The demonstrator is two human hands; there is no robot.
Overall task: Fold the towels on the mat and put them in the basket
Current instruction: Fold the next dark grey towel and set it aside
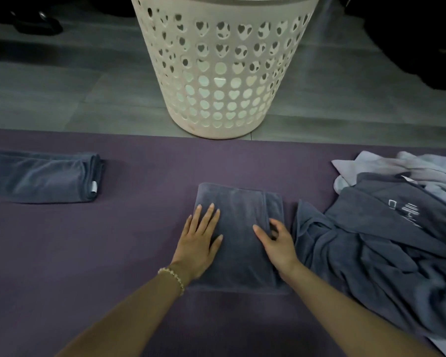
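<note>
The left hand [200,243] is lying flat, fingers straight, pressing the middle towel [239,210]; the right hand [276,243] is curling its fingers round that towel's right edge. One more folded towel [41,176] is resting left, a rumpled heap [384,228] right, on the purple mat [139,228]; one basket [224,73] is standing beyond on the grey floor [62,99]

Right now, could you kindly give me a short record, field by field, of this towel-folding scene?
Mat: purple mat
Basket: cream plastic basket with heart-shaped holes, standing on grey floor beyond the mat
Centre: dark grey folded towel on the mat
Left hand: flat on that towel
Right hand: grips its right edge
Mat's left: blue-grey folded towel
Mat's right: heap of unfolded towels
</note>
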